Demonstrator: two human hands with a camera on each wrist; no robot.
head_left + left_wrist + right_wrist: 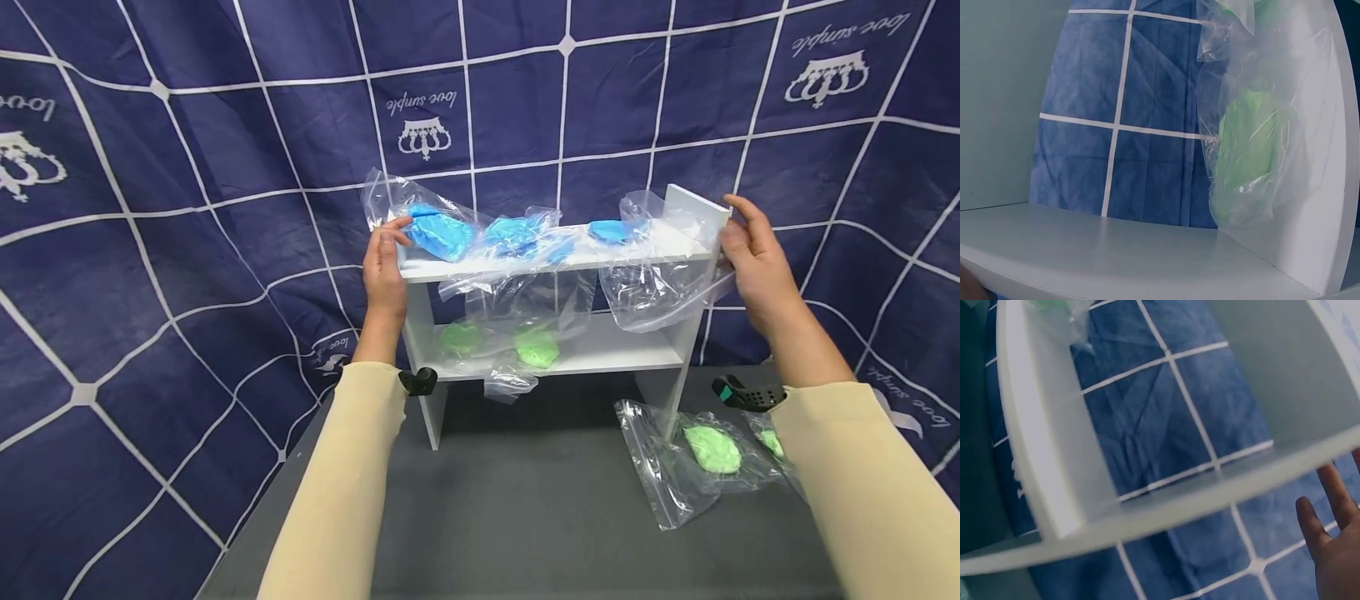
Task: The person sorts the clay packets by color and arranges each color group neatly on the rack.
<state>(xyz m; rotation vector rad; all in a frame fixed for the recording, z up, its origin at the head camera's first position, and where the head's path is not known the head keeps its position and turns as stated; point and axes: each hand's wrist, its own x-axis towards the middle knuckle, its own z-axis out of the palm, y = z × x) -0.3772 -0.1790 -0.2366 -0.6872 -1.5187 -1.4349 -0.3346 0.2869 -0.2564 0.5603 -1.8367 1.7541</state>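
Note:
A small white two-tier shelf unit point(622, 357) stands on the dark table. My left hand point(384, 271) grips its upper left end, fingertips over the edge beside a clear zip bag with a blue lump point(442, 233). At the other end, my right hand point(757, 258) has its fingers spread against the outside of the upper right side panel point(693, 204); the right wrist view shows these fingers point(1335, 497) fairly straight. More bagged blue lumps point(513, 233) lie along the top tier. Bagged green lumps point(537, 346) sit on the lower tier, one green lump point(1250, 134) large in the left wrist view.
Right of the shelf's foot, zip bags with light green lumps point(712, 450) lie on the grey table point(510, 508). A navy cloth point(315, 108) with white grid lines hangs behind and at both sides. Some clear bags point(652, 292) droop over the top tier's front edge.

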